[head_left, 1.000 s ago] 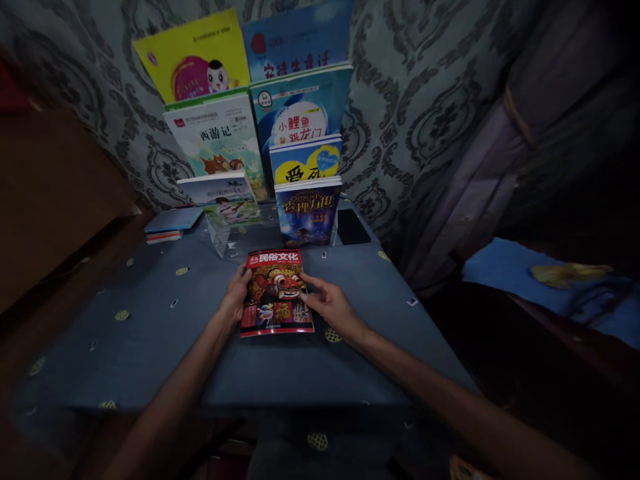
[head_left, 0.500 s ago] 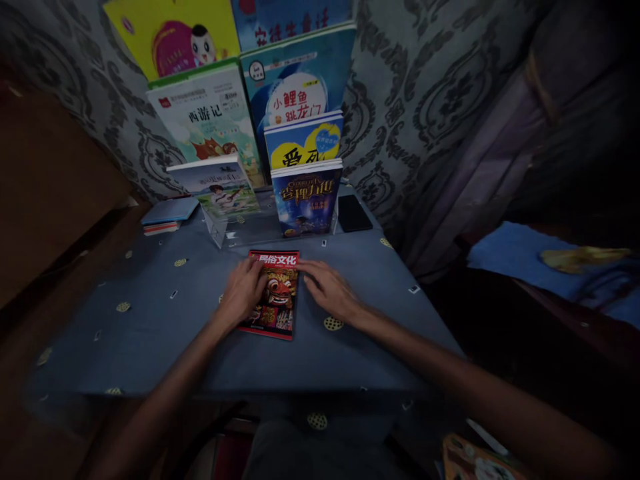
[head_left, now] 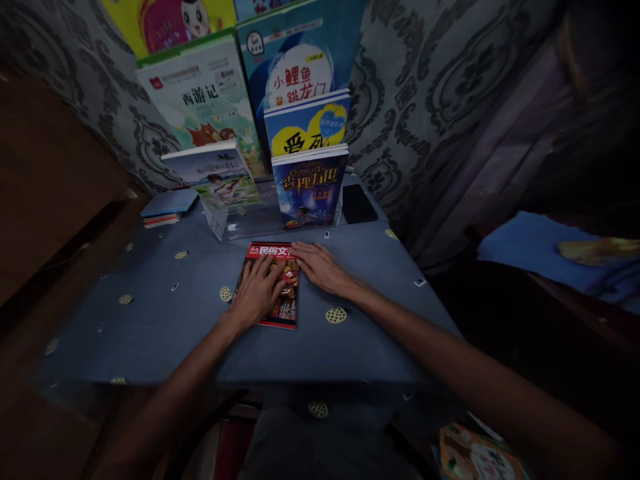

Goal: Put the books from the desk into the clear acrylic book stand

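A small red and black book (head_left: 287, 311) with a colourful mask picture and Chinese title lies closed on the blue patterned tablecloth (head_left: 170, 340). My left hand (head_left: 259, 287) rests flat across the middle of its cover, fingers spread, hiding much of the picture. At the book's upper right edge lies my right hand (head_left: 320, 268), palm down with fingers stretched out, its fingertips over the corner of the cover. Neither hand grips anything.
Behind the book, a clear stand (head_left: 219, 225) bears a dark blue book (head_left: 313, 190) and a landscape-covered book (head_left: 225, 177). Taller books, including a green-edged one (head_left: 200, 93), rise behind. A black flat device (head_left: 359, 204) lies right; a small book stack (head_left: 167, 205) lies left.
My left hand has slid right from the book's left edge onto the middle of its cover. My right hand's fingers have moved left onto the upper right corner. The view has shifted slightly.
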A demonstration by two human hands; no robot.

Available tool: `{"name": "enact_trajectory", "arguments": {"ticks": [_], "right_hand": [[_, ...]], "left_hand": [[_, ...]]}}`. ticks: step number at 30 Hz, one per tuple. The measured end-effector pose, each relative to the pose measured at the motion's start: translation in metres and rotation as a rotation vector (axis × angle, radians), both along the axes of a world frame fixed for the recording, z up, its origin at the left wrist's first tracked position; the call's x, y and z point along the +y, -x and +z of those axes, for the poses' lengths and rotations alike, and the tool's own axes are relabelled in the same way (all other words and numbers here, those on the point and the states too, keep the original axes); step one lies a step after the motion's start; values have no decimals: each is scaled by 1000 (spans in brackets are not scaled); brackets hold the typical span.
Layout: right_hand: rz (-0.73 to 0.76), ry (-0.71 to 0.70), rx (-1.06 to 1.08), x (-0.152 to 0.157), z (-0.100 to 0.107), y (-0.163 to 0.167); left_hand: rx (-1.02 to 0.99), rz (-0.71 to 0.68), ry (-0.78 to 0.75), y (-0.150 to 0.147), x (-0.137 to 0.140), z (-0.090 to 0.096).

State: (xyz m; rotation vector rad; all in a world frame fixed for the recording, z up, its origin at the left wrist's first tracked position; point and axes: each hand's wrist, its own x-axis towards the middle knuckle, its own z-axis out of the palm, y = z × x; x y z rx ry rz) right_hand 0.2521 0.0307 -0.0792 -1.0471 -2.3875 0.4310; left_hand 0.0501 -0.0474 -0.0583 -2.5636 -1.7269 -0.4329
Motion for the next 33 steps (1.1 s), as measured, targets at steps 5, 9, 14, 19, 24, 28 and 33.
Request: {"name": "enact_trajectory", "arguments": {"ticks": [5,9,14,19,24,28,33], "right_hand": [[-2,-16,14,0,-3,1],[-3,-23,10,0,-3,1],[8,-21,-15,-1,-3,0],[7,-32,-64,1,-2,1],[40,-66,-109,-2,2,-1],[86,-136,-90,-25,2,-15],[105,-214,-55,-75,-8,-39]], "left_hand": [[48,-210,54,-8,-30,6],[92,-284,65,-12,-52,7],[108,-230,76,-16,-61,7],[95,-173,63,-21,-65,6],[139,-155,73,-20,-73,6],[166,-191,79,-12,-92,9],[179,-303,130,1,-123,11]]}}
